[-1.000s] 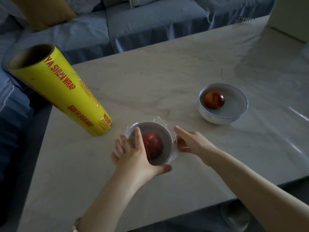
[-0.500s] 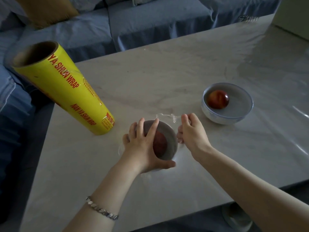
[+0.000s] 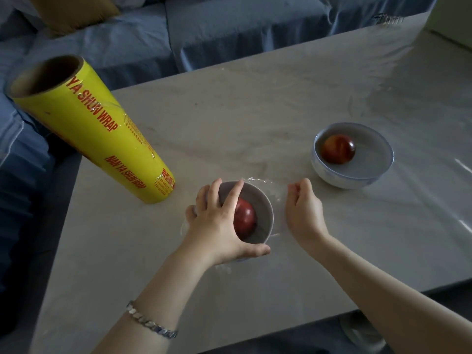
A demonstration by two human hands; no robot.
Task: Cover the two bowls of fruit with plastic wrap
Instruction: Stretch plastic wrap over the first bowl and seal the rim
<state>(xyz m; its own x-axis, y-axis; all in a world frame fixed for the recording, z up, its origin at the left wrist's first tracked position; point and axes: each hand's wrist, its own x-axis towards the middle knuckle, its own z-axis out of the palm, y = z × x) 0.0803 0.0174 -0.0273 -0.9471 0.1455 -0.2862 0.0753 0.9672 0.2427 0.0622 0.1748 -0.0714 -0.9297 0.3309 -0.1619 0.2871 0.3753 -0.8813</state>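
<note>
The near bowl (image 3: 263, 208) holds a red apple (image 3: 245, 219), and clear plastic wrap (image 3: 258, 180) lies over it, crumpled at its far edge. My left hand (image 3: 217, 223) rests on top, fingers spread across the film and thumb hooked on the near rim. Just right of this bowl is my right hand (image 3: 304, 210), its fingers curled on the wrap's loose edge. The far bowl (image 3: 352, 178), white with a bluish rim, holds another red apple (image 3: 338, 149). I cannot tell whether film covers it.
A tall yellow roll of plastic wrap (image 3: 102, 134) stands on the pale stone table (image 3: 255, 111) near its left edge. A blue sofa (image 3: 229, 26) runs behind the table and down its left side. The table's near edge is close to my forearms.
My left hand slid from the bowl's left side up over its top. My right hand moved along the right rim toward the far side, then drew slightly away with fingers curled.
</note>
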